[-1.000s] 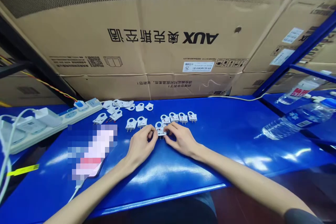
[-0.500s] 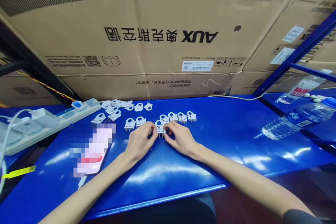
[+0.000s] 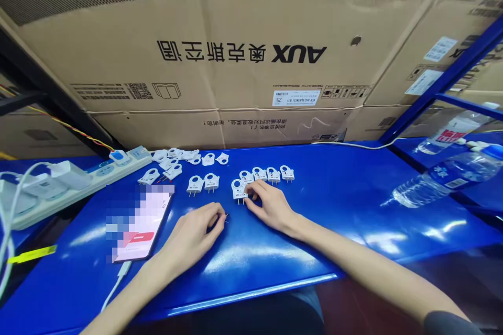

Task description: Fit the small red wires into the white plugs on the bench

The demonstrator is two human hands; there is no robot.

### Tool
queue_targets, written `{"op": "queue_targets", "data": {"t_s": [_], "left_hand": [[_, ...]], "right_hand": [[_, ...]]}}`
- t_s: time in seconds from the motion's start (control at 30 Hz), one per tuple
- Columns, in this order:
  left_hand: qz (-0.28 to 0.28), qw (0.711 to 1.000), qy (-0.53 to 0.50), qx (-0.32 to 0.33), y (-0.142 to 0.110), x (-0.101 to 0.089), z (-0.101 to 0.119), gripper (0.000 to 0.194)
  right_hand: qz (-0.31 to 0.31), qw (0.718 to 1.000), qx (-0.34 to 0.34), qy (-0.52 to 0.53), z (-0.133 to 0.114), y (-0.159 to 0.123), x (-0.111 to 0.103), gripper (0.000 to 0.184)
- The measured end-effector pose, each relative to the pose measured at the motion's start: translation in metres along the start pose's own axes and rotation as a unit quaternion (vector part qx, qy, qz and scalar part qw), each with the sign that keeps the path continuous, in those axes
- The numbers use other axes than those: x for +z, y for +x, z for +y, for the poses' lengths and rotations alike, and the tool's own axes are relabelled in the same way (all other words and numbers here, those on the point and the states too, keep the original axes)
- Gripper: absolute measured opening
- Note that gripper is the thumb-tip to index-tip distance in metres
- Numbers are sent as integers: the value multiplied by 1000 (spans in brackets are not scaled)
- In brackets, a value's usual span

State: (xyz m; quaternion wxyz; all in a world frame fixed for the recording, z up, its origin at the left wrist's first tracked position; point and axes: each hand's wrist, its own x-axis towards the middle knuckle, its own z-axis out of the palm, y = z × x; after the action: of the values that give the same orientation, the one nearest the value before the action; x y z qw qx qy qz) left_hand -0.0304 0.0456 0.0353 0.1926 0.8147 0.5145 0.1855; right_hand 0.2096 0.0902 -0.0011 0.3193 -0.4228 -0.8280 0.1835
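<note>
My right hand [image 3: 271,205] is closed on the right side of a white plug-in piece [image 3: 238,195] with a round ring at the top and metal prongs pointing toward me. Lower and to the left, my left hand [image 3: 198,230] is curled in a pinch just over the table. A small thin wire-like piece [image 3: 227,218] shows at its fingertips; its exact kind is too small to tell. Two similar white plugs [image 3: 211,182] lie left of the held one. Several more white plugs [image 3: 272,175] form a row behind my right hand.
White housing parts [image 3: 173,170] are heaped at the back left. A power strip [image 3: 104,170] with adapters runs along the left side. A phone [image 3: 139,238] with a white cable lies left of my left forearm. Water bottles [image 3: 448,180] lie at the right. A large carton [image 3: 236,78] stands behind the blue table.
My left hand has let go of the white plug and moved down and left to the small thin piece on the table. My right hand still holds the plug.
</note>
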Motion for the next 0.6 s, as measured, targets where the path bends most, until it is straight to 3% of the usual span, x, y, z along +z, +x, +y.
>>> {"op": "queue_targets", "data": {"t_s": [0.17, 0.43, 0.5, 0.6], "left_hand": [[10, 1000, -7, -12, -10, 13, 6, 28], [109, 993, 29, -31, -1, 9, 7, 28], [138, 990, 35, -12, 6, 10, 8, 26], [173, 979, 50, 96, 11, 18, 11, 21]], "right_hand": [[0, 1000, 3, 0, 0, -1, 0, 12], [-1, 1000, 2, 0, 0, 0, 0, 11], [-1, 1000, 1, -3, 0, 0, 0, 11], [3, 1000, 4, -19, -2, 1, -1, 11]]}}
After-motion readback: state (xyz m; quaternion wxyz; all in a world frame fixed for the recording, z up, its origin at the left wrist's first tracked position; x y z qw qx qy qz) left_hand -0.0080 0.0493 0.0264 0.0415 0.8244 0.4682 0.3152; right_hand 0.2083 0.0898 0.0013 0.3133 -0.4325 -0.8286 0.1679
